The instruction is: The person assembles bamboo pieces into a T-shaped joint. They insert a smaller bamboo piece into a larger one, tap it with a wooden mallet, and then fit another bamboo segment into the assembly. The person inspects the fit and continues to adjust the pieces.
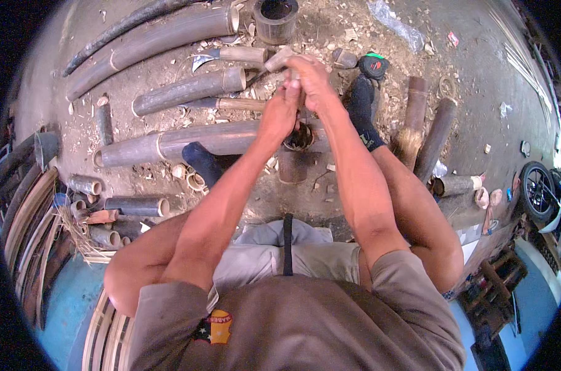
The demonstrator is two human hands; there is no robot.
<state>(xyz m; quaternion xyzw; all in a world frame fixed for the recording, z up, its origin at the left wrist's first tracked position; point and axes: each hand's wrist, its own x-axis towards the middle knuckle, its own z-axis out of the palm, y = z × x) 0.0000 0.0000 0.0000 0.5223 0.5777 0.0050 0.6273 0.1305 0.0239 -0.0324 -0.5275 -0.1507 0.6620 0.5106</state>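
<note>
Both my hands meet over a short bamboo tube [292, 168] with a dark hollow opening, in front of my lap. My right hand [313, 79] is closed around a wooden-handled tool, whose pale blunt end [278, 60] sticks out to the left. Just below and left of it, my left hand [282, 110] is closed, its fingertips close against the right hand. What it grips is hidden. A long bamboo pole [206, 139] lies crosswise behind the tube. Left of my hands lie a curved-blade knife [234, 55] and another wooden-handled tool [237, 104].
My dark-socked feet [203, 163] flank the work. Further bamboo lengths [163, 40] lie at the upper left, with dark tubes [435, 137] at the right. A thick hollow cylinder [275, 21] stands at the far side. Shavings litter the floor. A wheel [537, 190] stands far right.
</note>
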